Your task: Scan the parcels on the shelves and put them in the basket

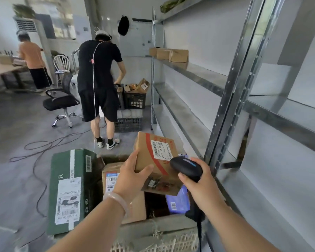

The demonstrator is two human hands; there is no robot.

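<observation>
My left hand (133,176) grips the near left corner of a brown cardboard parcel (153,153) with a white barcode label and red tape, held above the basket (153,231). My right hand (196,180) grips a black barcode scanner (185,167), its head close to the parcel's label. Inside the basket lie a tall green box (69,190), a brown labelled box (111,179) and a purple packet (178,199).
Metal shelving (224,99) runs along the right, with three brown boxes (169,54) on a far shelf. A person in black (98,79) stands ahead beside black crates (133,104). An office chair (62,102) and floor cables (44,146) lie left. Another person stands far left.
</observation>
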